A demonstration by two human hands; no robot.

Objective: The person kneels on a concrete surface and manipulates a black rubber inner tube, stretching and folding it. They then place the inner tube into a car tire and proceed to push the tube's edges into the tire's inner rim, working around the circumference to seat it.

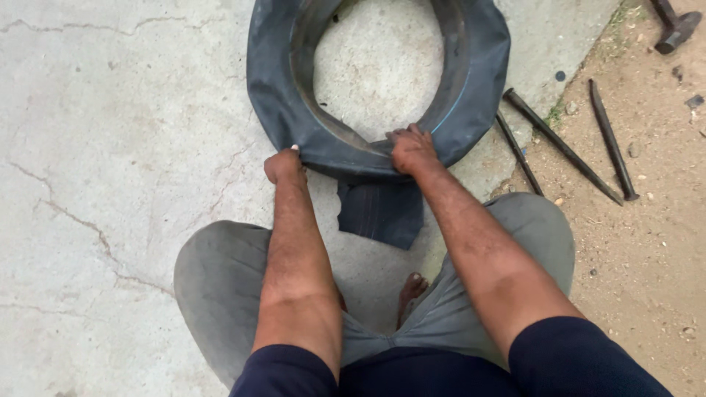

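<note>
A large black rubber inner tube (471, 81) lies flat on cracked concrete in front of me, its ring open in the middle. My left hand (284, 163) is closed on the tube's near edge at the lower left. My right hand (410, 149) presses on the near edge a little to the right, fingers curled over the rubber. A dark rubber flap (382, 213) sticks out from under the tube between my arms. I squat with grey trousers and a bare foot (413, 288) below.
Three long dark metal bars (562, 147) lie on the dirt strip at the right, and a hammer head (676, 31) shows at the top right corner. Cracked concrete (110, 147) spreads to the left.
</note>
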